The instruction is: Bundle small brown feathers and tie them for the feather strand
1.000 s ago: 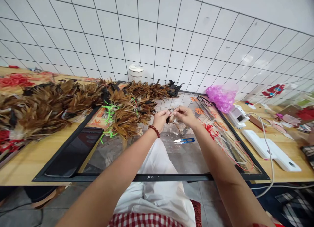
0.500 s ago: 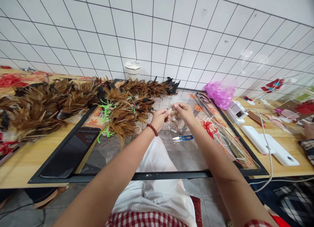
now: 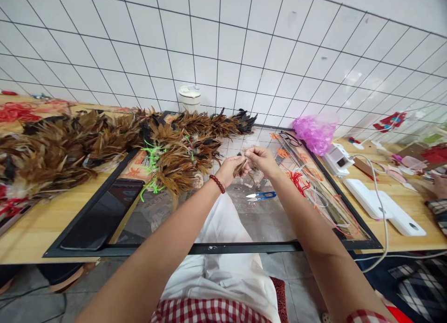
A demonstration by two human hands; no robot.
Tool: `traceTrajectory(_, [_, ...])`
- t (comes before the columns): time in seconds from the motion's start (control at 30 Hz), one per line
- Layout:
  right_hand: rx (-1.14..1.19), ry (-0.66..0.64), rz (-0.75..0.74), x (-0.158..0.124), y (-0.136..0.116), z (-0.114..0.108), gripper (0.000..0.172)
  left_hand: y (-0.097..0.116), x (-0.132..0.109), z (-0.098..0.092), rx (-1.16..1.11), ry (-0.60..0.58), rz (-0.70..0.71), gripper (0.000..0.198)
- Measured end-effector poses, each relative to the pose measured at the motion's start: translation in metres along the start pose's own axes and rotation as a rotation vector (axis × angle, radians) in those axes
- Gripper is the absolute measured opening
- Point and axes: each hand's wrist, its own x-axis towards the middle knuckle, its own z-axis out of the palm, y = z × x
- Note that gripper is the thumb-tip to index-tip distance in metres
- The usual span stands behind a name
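My left hand (image 3: 230,169), with a beaded bracelet on the wrist, is closed around a small brown feather (image 3: 240,168). Fingers of my right hand (image 3: 260,159) pinch close against its tip, where the two hands meet; what lies between those fingertips is too small to make out. Below them on the glass panel (image 3: 223,220) lie blue thread snips (image 3: 261,195) with the blades toward the left. Bunches of brown feathers (image 3: 176,174), some tied with bright green string (image 3: 153,162), lie left of my hands. Loose feather bits rest on the glass under my fingers.
A phone (image 3: 104,213) lies on the frame at left, beside a long feather heap (image 3: 63,150). A white lidded cup (image 3: 189,98) stands at the wall. Rightward are eyeglasses (image 3: 290,138), a purple bag (image 3: 316,133), red string (image 3: 298,183), white power strips (image 3: 384,206) and another person's hand (image 3: 440,184).
Both hands have drawn closer together. The feather now lies along my left hand's fingers, and my right fingertips have shifted slightly left to meet them.
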Motion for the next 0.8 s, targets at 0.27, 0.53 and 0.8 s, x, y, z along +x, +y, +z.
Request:
traceTrajectory(0.27, [-0.757,0.062,-0.003,0.000,-0.001,-0.014,0.019,0.003,0.008,-0.006,-0.068,0.289,0.162,0.023])
traceTrajectory(0.53, [-1.046,-0.216,0.098,-0.006,-0.001,-0.021,0.011,0.005,0.010,-0.010,-0.092,0.400,0.183,0.025])
traceTrajectory(0.8, [-0.195,0.070,0.171,0.002,0.010,-0.013,0.025,0.000,0.012,-0.009,-0.079,0.436,0.210,0.024])
